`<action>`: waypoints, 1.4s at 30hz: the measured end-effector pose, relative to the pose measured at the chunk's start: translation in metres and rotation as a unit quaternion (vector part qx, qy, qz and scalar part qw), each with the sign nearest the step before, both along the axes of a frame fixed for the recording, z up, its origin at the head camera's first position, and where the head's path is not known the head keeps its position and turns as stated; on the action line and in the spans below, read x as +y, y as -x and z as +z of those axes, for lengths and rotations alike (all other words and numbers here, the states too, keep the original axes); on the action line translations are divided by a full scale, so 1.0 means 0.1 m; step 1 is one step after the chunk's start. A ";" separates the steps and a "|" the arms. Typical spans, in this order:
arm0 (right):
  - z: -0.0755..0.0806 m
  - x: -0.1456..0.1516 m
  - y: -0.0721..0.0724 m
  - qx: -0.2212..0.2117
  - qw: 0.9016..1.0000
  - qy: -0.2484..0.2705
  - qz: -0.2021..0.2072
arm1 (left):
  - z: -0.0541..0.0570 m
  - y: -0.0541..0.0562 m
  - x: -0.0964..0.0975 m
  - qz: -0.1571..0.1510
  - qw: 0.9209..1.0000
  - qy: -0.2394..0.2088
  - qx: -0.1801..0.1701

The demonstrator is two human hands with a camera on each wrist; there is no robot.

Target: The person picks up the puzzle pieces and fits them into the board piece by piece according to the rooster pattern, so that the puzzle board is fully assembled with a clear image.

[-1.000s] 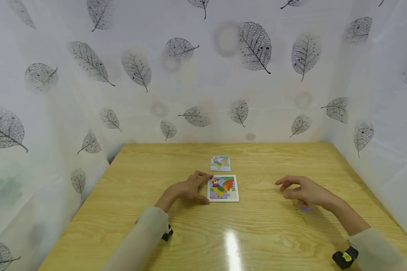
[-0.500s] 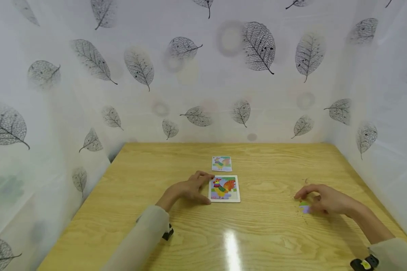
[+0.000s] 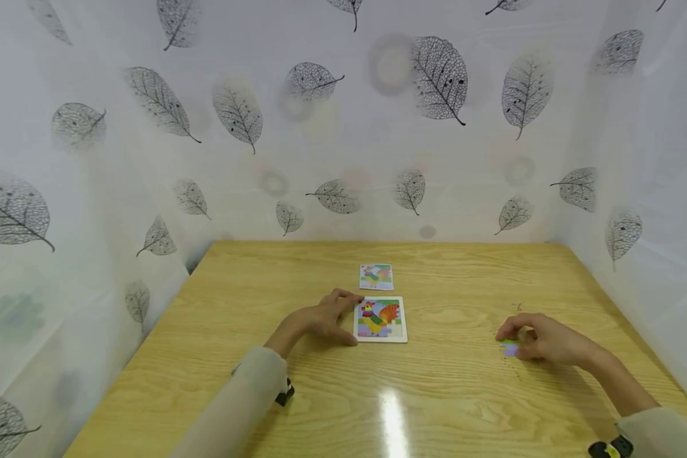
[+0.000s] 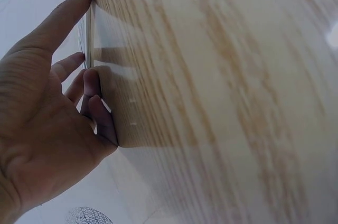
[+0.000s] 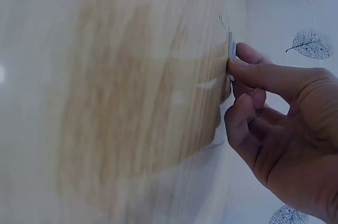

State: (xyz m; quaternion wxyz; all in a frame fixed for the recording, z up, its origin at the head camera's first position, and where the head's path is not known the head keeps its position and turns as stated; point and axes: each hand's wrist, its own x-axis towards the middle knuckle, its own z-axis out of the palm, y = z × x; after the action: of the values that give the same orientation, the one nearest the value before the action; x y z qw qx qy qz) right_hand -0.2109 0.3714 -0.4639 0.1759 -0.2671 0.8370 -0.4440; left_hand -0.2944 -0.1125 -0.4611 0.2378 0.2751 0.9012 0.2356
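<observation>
A square rooster jigsaw puzzle in a white tray [image 3: 390, 340] lies on the table, with a pale gap at its lower right. My left hand [image 3: 322, 319] holds the tray by its left side, index finger at the far corner and thumb at the near one. In the left wrist view the tray [image 4: 88, 23] shows only as a thin edge. Well to the right, my right hand [image 3: 552, 342] pinches a green and purple puzzle piece [image 3: 509, 350] between thumb and index finger, low at the tabletop. The right wrist view shows this piece [image 5: 231, 44] edge-on.
A picture card [image 3: 376, 277] with the same rooster, in paler colours, lies just behind the tray. Leaf-print curtains [image 3: 343, 146] stand along the back and both sides of the wooden table [image 3: 446, 401]. Small dark marks dot the wood near the right hand.
My right hand has moved right and down onto the puzzle piece, and its fingers have closed on it. My left hand has stayed at the tray. The head view has shifted slightly.
</observation>
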 end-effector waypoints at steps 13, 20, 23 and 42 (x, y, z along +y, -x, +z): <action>-0.02 0.06 -0.02 -0.053 0.997 0.044 0.034 | -0.01 0.01 0.00 0.002 1.000 -0.002 -0.001; -0.04 0.05 -0.02 -0.018 0.998 0.035 0.046 | -0.02 0.01 0.00 -0.001 1.000 -0.001 0.004; -0.04 0.05 -0.03 -0.001 0.998 0.030 0.049 | -0.02 0.02 0.01 -0.001 1.000 -0.001 0.005; 0.01 -0.03 -0.04 0.053 0.997 -0.011 0.058 | 0.01 -0.01 0.00 -0.002 1.000 -0.014 0.000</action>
State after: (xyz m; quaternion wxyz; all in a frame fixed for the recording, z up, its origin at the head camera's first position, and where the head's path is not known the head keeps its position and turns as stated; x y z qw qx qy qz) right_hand -0.2073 0.3679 -0.4631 0.1595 -0.3364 0.8330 -0.4092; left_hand -0.2934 -0.1127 -0.4601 0.2347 0.2803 0.8972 0.2479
